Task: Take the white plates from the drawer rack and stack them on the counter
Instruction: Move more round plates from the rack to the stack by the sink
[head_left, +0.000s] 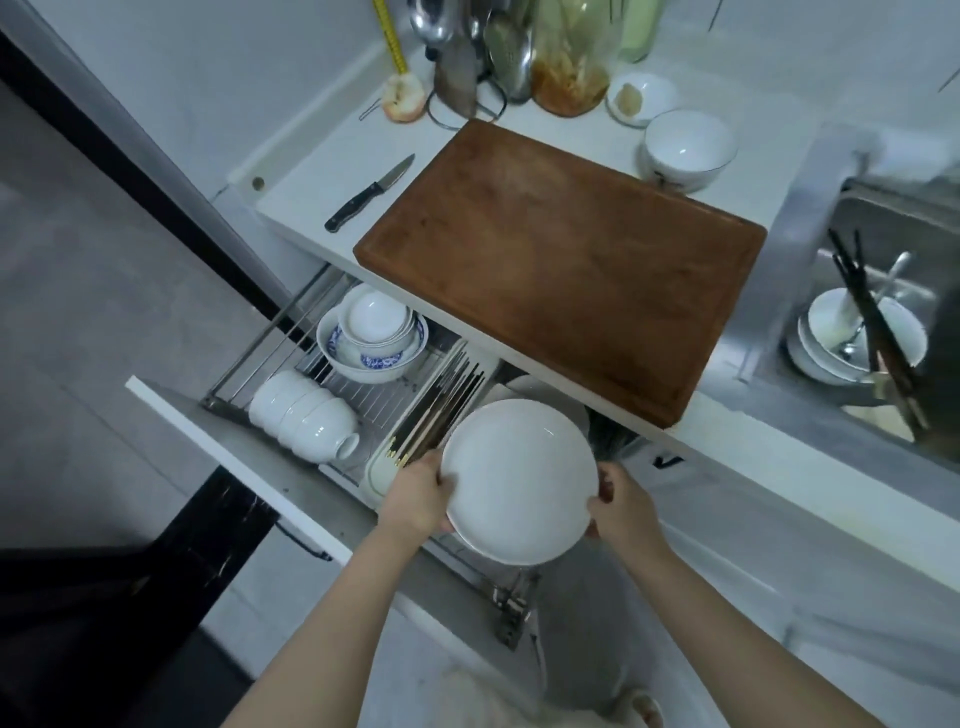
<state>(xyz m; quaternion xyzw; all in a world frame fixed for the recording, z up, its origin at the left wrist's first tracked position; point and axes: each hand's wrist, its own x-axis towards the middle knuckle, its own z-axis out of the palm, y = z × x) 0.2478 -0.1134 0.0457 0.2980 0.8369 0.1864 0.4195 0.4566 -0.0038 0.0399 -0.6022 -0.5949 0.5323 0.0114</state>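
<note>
A round white plate (519, 480) hangs face up above the open drawer rack (270, 343), below the counter's front edge. My left hand (421, 493) grips its left rim with the thumb on top. My right hand (621, 506) holds the right rim, fingers curled round the edge. Behind the held plate, part of another white plate (527, 387) shows in the rack under the counter edge. The white counter (311, 171) lies above the drawer.
A brown cutting board (561, 260) covers most of the counter, with a knife (369, 193) to its left and white bowls (688, 148) behind. The rack holds stacked bowls (374, 332), a row of white bowls (304, 415) and chopsticks (441, 405). A sink with dishes (857, 338) is on the right.
</note>
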